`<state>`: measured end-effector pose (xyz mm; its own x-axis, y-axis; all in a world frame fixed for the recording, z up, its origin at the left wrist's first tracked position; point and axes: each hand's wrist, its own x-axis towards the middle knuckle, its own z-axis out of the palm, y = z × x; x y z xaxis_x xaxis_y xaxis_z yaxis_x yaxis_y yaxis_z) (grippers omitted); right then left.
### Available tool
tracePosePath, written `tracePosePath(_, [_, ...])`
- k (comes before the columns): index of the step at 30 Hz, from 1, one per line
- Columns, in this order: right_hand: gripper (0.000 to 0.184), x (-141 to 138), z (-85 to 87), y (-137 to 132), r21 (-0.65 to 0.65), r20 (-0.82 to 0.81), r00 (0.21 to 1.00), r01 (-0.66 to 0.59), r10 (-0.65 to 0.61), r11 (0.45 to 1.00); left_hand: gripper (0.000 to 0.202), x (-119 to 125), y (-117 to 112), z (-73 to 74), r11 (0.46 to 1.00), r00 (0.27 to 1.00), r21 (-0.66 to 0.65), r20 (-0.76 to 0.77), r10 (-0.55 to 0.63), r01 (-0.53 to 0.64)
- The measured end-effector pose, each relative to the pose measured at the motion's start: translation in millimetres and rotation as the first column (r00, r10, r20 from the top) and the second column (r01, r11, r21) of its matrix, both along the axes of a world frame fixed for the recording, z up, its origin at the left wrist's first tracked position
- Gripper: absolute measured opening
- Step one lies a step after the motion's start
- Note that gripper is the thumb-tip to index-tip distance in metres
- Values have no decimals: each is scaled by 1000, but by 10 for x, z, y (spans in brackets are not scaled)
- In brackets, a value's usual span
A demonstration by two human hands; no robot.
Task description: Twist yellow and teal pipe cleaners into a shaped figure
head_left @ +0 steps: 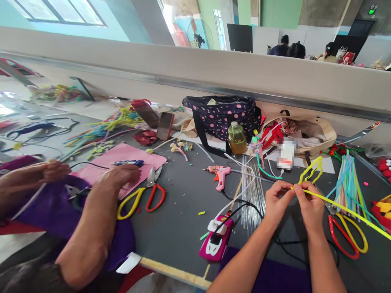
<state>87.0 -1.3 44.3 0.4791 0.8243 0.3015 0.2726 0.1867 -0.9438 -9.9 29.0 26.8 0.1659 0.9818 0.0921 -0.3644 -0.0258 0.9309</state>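
Observation:
A yellow pipe cleaner (345, 204) is pinched between my two hands, over the right part of the table. Its upper part is bent into loops above my fingertips, while a long straight end runs down to the right. My left hand (277, 199) grips it between thumb and fingers. Close beside it, my right hand (310, 200) pinches the same stem, fingertips nearly touching the left ones. Scissors (343, 234) with red and yellow handles lie just right of my right wrist. Thin metal wires (252, 195) are spread left of my left hand.
A pink glue gun (220, 176) and magenta power strip (216, 240) with a black cord lie left of my arms. Pastel pipe cleaners (348, 185) are bunched at right. Bags (222, 118) stand behind. At left, a co-worker's hands (120, 176) work near other scissors (151, 183).

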Motion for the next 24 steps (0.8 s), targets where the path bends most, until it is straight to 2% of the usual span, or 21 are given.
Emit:
tracePosePath(6, [29, 10, -67, 23, -73, -1, 998, 55, -55, 996, 17, 10, -14, -31, 996, 995, 53, -67, 71, -67])
tracePosePath(10, [33, 8, -96, 39, -109, -25, 996, 78, -82, 991, 21, 36, -5, -92, 996, 994, -29, -63, 85, -87])
tracePosePath(14, [33, -6, -77, 33, -113, -38, 995, 86, -91, 990, 24, 46, 5, -112, 994, 999, -100, -9, 38, -38])
tracePosePath(18, [33, -18, -74, 35, -131, -63, 993, 93, -102, 987, 17, 37, 6, -91, 997, 997, -14, -23, 74, -75])
tracePosePath(24, [34, 12, -128, 55, -144, -106, 990, 80, -96, 986, 6, 9, -10, -21, 965, 975, 221, -139, 173, -140])
